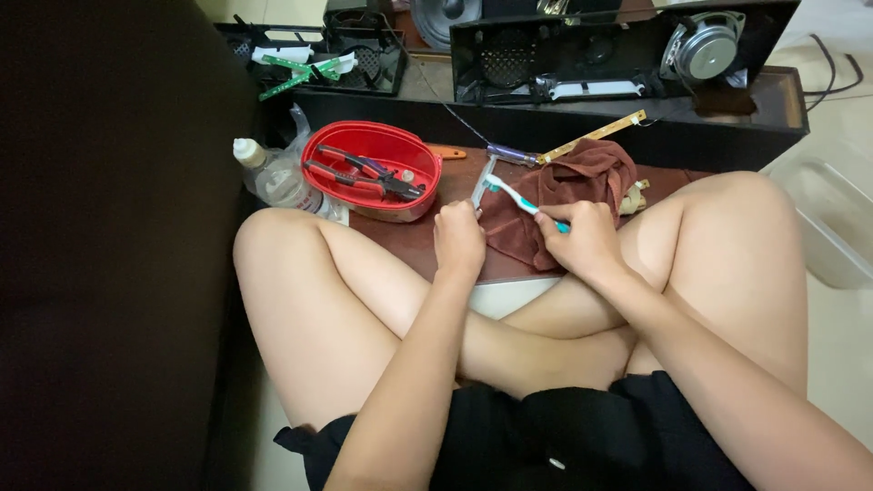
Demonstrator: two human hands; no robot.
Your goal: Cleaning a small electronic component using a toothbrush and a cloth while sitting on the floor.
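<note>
Crossed bare legs fill the bottom of the view, so the person's sitting on the floor with everything pulled in close. Left hand (457, 238) is curled shut, fingers pinching the lower end of a small grey metal part (484, 182) and standing it up on the brown board (409, 244), probably so it doesn't skid. Right hand (587, 238) has its fingers closed around the handle of a toothbrush (514, 198), white and teal, bristle end right against the top of that part. Both sit over a brown rag (582, 182) bunched on the board, which looks handy for catching grime.

Red oval tub (375, 170) with pliers and cutters inside sits just left of the hands, within easy reach. Clear plastic bottle (273, 177) beside it. Further back there's an opened-up black speaker cabinet (627, 55) with a speaker cone showing, and a narrow yellowish strip (593, 136) running toward it.
</note>
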